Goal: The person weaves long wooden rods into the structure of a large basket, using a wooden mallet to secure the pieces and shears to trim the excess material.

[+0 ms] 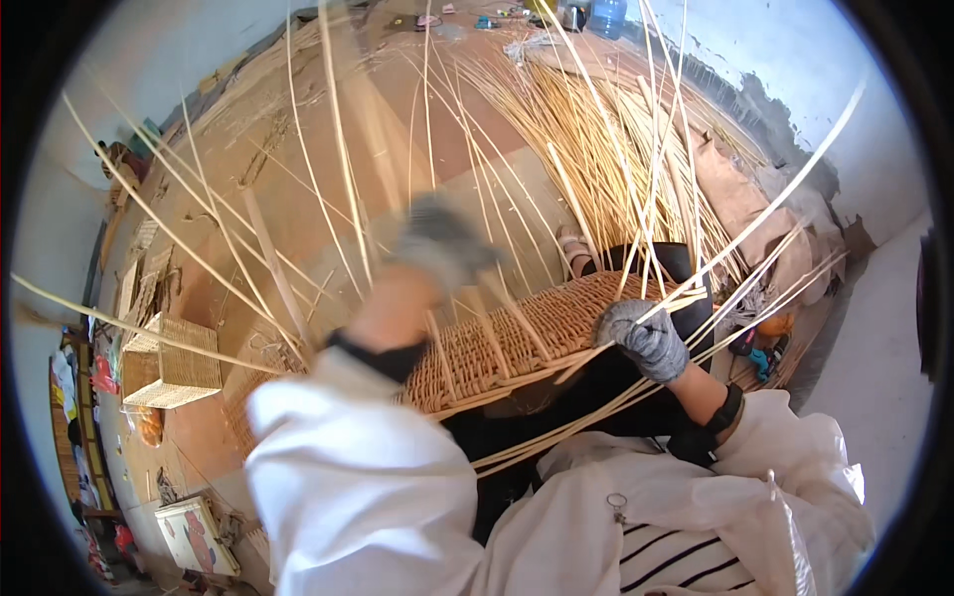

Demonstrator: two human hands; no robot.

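Across my lap lies a brown woven wicker basket piece (571, 320), with long pale rods (336, 129) standing up and fanning out from it. My right hand (648, 338), in a grey glove, is closed around pale rods at the piece's right end, by the near edge. Several more rods (606, 407) run past below that hand toward the right. My left hand (439, 243), gloved in grey too, is raised above the left part of the weave. Motion smears its fingers, and a blurred pale streak shows above it.
A large bundle of loose rods (586, 139) lies on the floor ahead, toward the right. Brown sheet material (730, 189) rests by the right wall. To the left are a small square woven basket (189, 363) and a picture board (197, 536). A blue water jug (608, 16) stands far back.
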